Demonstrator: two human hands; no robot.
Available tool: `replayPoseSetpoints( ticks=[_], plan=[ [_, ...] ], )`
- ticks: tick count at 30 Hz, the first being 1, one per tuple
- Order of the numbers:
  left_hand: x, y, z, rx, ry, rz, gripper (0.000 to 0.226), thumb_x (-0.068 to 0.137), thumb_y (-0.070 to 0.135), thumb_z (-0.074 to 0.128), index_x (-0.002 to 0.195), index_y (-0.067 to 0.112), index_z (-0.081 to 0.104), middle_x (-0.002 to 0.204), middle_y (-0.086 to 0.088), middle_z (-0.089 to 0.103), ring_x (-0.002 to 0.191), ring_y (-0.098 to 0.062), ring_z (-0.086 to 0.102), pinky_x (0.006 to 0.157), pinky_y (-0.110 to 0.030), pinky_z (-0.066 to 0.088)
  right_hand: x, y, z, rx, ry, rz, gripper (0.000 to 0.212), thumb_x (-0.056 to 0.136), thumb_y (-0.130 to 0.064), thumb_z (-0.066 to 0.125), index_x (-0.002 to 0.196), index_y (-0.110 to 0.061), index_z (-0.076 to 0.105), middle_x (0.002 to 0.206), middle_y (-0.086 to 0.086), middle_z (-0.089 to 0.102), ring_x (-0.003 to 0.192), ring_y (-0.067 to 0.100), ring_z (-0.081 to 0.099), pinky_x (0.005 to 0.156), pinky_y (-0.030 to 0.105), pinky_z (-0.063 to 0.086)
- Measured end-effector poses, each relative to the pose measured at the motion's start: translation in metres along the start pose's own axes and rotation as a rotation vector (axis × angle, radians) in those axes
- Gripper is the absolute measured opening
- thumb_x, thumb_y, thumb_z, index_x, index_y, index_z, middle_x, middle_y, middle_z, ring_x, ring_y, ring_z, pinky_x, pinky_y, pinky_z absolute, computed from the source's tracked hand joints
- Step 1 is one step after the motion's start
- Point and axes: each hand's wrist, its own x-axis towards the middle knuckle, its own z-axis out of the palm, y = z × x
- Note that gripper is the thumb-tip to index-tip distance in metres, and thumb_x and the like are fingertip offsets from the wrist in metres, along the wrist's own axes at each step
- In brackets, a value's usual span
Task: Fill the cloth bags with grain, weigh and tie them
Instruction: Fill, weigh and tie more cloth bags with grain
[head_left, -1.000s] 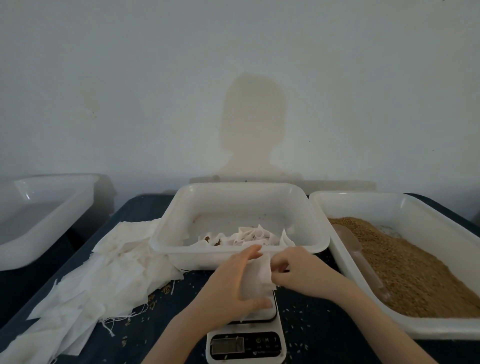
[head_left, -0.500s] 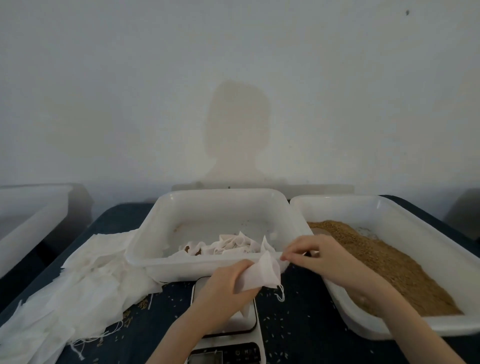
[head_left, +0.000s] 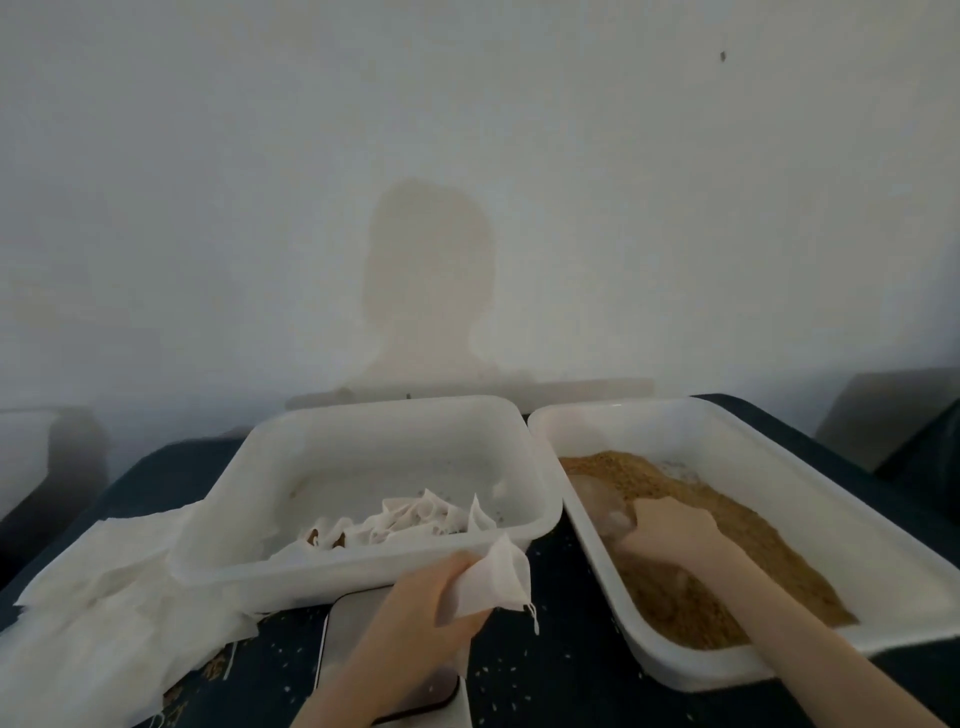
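Observation:
My left hand (head_left: 415, 608) grips a small empty white cloth bag (head_left: 493, 582) above the front rim of the middle tray, its drawstring hanging down. My right hand (head_left: 670, 530) is inside the right white tray (head_left: 769, 462) of brown grain (head_left: 727, 561), fingers curled over the handle of a translucent scoop (head_left: 597, 499) lying in the grain. The kitchen scale (head_left: 363, 644) sits under my left forearm, its display hidden. Filled bags (head_left: 410, 519) lie in the middle white tray (head_left: 363, 577).
A heap of flat empty cloth bags (head_left: 104, 603) lies on the dark table (head_left: 561, 670) at the left. Loose grains are scattered around the scale. Another white tray (head_left: 26, 457) shows blurred at the far left. A wall stands right behind the trays.
My right hand let go of the bag and moved right into the grain tray onto the scoop. My left hand keeps the bag. The view has shifted right.

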Motion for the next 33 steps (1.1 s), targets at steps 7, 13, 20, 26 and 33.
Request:
replayPoseSetpoints(
  ticks=[7, 13, 20, 26, 33],
  plan=[
    [0.000, -0.002, -0.005, 0.004, 0.029, -0.010, 0.026, 0.086, 0.028, 0.065, 0.094, 0.049, 0.052, 0.085, 0.033, 0.056, 0.082, 0.019, 0.051, 0.077, 0.000, 0.037, -0.002, 0.013, -0.029, -0.155, 0.327, 0.233, 0.021, 0.097, -0.025, 0.046, 0.106, -0.017, 0.063, 0.105, -0.001, 0.060, 0.092, 0.017, 0.062, 0.068, 0.023, 0.045],
    [-0.002, -0.001, 0.000, 0.011, 0.011, 0.003, 0.028, 0.087, 0.034, 0.063, 0.115, 0.033, 0.057, 0.107, 0.014, 0.062, 0.102, 0.003, 0.055, 0.092, -0.014, 0.040, 0.002, 0.013, -0.048, -0.267, 0.262, 0.179, 0.014, 0.091, -0.021, 0.053, 0.100, -0.017, 0.064, 0.096, -0.004, 0.063, 0.089, 0.017, 0.063, 0.067, 0.023, 0.044],
    [-0.002, -0.007, -0.001, -0.009, 0.042, -0.010, 0.022, 0.086, 0.032, 0.066, 0.107, 0.029, 0.062, 0.096, 0.016, 0.065, 0.094, 0.003, 0.058, 0.084, -0.013, 0.042, 0.000, 0.051, -0.058, 0.195, -0.077, -0.018, 0.041, 0.071, -0.052, 0.074, 0.068, -0.012, 0.072, 0.099, -0.005, 0.074, 0.076, 0.010, 0.068, 0.080, 0.027, 0.056],
    [0.004, -0.004, 0.012, -0.003, 0.000, -0.016, 0.024, 0.087, 0.028, 0.065, 0.110, 0.023, 0.061, 0.099, 0.011, 0.066, 0.095, 0.003, 0.058, 0.087, -0.010, 0.041, 0.011, 0.051, -0.023, 0.512, -0.111, -0.054, 0.044, 0.090, -0.048, 0.058, 0.088, -0.006, 0.071, 0.048, -0.013, 0.057, 0.039, 0.005, 0.042, 0.052, 0.015, 0.045],
    [0.008, -0.008, 0.022, 0.009, -0.034, -0.047, 0.032, 0.086, 0.030, 0.066, 0.116, 0.034, 0.055, 0.110, 0.016, 0.062, 0.108, 0.002, 0.054, 0.093, -0.007, 0.036, 0.030, 0.032, -0.001, 0.521, 0.007, -0.103, 0.041, 0.094, -0.051, 0.051, 0.074, -0.016, 0.051, 0.057, -0.006, 0.037, 0.046, 0.009, 0.031, 0.053, 0.020, 0.028]
  ],
)
